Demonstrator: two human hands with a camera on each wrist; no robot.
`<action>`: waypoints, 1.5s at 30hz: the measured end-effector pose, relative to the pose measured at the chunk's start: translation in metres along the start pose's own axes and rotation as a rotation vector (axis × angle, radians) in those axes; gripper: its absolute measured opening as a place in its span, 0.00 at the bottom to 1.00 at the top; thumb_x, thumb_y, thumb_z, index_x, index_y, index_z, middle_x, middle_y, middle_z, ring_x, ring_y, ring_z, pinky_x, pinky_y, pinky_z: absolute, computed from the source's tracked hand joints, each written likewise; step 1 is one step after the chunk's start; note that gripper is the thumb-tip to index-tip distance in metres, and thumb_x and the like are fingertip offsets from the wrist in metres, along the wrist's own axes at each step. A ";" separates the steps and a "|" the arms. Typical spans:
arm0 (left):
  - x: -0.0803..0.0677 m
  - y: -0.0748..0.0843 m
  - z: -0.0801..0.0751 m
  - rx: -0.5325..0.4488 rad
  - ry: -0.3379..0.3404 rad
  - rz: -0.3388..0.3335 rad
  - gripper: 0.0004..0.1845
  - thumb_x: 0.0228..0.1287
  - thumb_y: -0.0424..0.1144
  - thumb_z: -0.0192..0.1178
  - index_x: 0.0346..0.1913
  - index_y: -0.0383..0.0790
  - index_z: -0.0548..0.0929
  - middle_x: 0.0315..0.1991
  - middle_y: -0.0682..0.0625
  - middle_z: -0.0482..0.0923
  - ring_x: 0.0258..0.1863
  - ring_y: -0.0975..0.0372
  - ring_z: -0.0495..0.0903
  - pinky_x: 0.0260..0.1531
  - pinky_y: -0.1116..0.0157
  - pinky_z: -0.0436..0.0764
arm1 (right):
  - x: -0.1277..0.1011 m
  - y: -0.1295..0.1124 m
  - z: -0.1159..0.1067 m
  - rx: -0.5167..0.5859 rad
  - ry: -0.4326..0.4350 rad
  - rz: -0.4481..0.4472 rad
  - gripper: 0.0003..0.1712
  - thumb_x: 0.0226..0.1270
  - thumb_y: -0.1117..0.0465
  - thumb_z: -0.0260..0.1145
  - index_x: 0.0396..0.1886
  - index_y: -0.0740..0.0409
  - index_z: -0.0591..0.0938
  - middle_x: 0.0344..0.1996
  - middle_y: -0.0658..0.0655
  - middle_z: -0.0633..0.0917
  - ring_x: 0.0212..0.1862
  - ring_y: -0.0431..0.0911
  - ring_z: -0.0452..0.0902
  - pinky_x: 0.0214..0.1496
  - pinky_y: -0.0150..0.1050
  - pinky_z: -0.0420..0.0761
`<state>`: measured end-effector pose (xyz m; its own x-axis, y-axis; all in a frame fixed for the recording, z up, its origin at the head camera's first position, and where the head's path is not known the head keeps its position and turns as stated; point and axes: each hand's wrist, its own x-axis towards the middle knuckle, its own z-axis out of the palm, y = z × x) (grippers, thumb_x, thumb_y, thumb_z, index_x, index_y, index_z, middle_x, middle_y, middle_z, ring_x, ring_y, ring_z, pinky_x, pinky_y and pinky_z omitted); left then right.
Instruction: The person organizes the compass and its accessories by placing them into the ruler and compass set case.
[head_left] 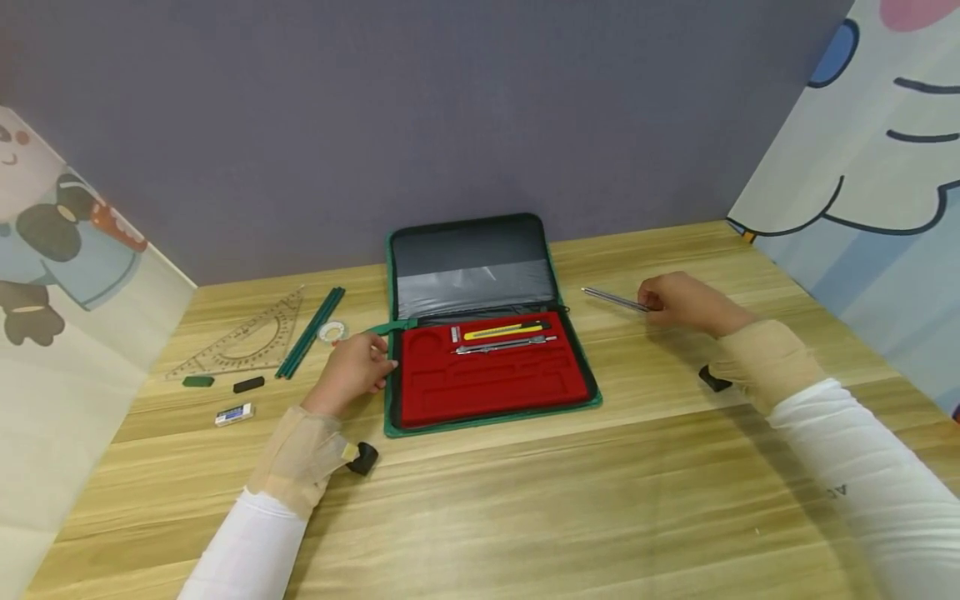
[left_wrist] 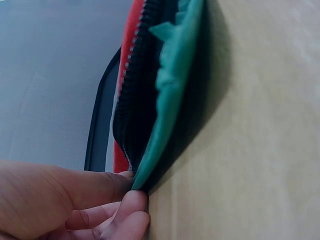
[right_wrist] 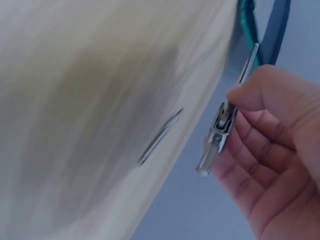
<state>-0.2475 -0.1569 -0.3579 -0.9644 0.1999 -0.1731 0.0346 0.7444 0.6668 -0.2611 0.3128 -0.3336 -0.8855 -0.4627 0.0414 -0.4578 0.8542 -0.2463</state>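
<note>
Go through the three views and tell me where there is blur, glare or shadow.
Head view: sharp, even light, pale glare on the open case lid, soft shadows under the right hand. Left wrist view: table soft, dark shadow beside the case edge near the left hand. Right wrist view: table smeared by blur, and the metal tool partly blurred.
</note>
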 end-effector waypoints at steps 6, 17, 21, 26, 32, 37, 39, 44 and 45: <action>0.001 0.000 0.000 -0.007 -0.006 -0.004 0.17 0.63 0.29 0.58 0.51 0.23 0.71 0.37 0.37 0.79 0.19 0.63 0.78 0.21 0.67 0.81 | 0.013 -0.022 0.006 0.027 -0.003 -0.057 0.06 0.51 0.74 0.66 0.30 0.62 0.80 0.25 0.53 0.81 0.30 0.43 0.75 0.34 0.42 0.76; 0.003 0.000 0.002 -0.017 -0.006 -0.013 0.16 0.63 0.29 0.58 0.51 0.23 0.71 0.36 0.37 0.80 0.19 0.63 0.78 0.20 0.67 0.81 | 0.031 -0.063 0.017 0.084 -0.014 -0.236 0.08 0.47 0.75 0.64 0.26 0.60 0.79 0.23 0.52 0.80 0.28 0.41 0.74 0.32 0.39 0.76; 0.002 0.000 0.001 -0.008 -0.006 -0.012 0.16 0.64 0.29 0.57 0.51 0.23 0.71 0.35 0.38 0.80 0.19 0.63 0.78 0.20 0.67 0.81 | 0.038 -0.073 0.022 0.093 -0.040 -0.266 0.07 0.48 0.74 0.63 0.26 0.59 0.79 0.24 0.53 0.80 0.29 0.42 0.74 0.32 0.39 0.76; 0.002 0.001 0.001 0.002 -0.005 -0.010 0.16 0.63 0.29 0.57 0.51 0.23 0.71 0.35 0.38 0.80 0.19 0.63 0.77 0.20 0.67 0.80 | 0.047 -0.086 0.026 0.103 -0.085 -0.273 0.08 0.50 0.73 0.63 0.29 0.59 0.79 0.25 0.49 0.79 0.30 0.43 0.73 0.33 0.38 0.75; 0.003 0.001 0.000 0.018 0.000 -0.011 0.16 0.63 0.30 0.58 0.51 0.24 0.72 0.35 0.38 0.80 0.18 0.64 0.77 0.20 0.67 0.80 | 0.057 -0.102 0.030 0.127 -0.132 -0.293 0.08 0.50 0.72 0.64 0.31 0.59 0.81 0.25 0.49 0.79 0.29 0.41 0.72 0.34 0.36 0.75; 0.004 0.001 0.001 0.017 -0.002 -0.024 0.16 0.63 0.30 0.58 0.51 0.24 0.71 0.37 0.37 0.79 0.18 0.64 0.78 0.20 0.67 0.80 | 0.065 -0.114 0.031 0.163 -0.180 -0.313 0.08 0.51 0.72 0.64 0.31 0.60 0.81 0.25 0.48 0.78 0.29 0.40 0.71 0.33 0.35 0.75; 0.004 0.001 0.001 0.014 -0.002 -0.027 0.16 0.63 0.30 0.58 0.51 0.24 0.71 0.37 0.38 0.79 0.18 0.64 0.77 0.20 0.68 0.80 | 0.068 -0.119 0.032 0.171 -0.190 -0.331 0.07 0.51 0.72 0.63 0.31 0.61 0.81 0.24 0.48 0.78 0.28 0.41 0.70 0.33 0.35 0.74; 0.002 0.001 0.001 0.036 0.007 -0.005 0.16 0.63 0.30 0.58 0.50 0.24 0.72 0.35 0.39 0.80 0.16 0.65 0.77 0.19 0.68 0.80 | 0.070 -0.127 0.033 0.183 -0.201 -0.355 0.08 0.53 0.73 0.62 0.33 0.61 0.81 0.27 0.50 0.79 0.31 0.42 0.71 0.35 0.36 0.75; 0.002 0.001 0.001 0.045 0.010 0.003 0.16 0.63 0.30 0.58 0.50 0.24 0.72 0.34 0.39 0.80 0.16 0.65 0.77 0.19 0.68 0.80 | 0.069 -0.128 0.033 0.181 -0.204 -0.353 0.08 0.53 0.74 0.62 0.33 0.61 0.81 0.28 0.51 0.79 0.31 0.42 0.72 0.36 0.36 0.75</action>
<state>-0.2489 -0.1553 -0.3586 -0.9668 0.1959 -0.1640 0.0489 0.7720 0.6338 -0.2615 0.1638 -0.3316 -0.6351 -0.7717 -0.0342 -0.6923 0.5883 -0.4180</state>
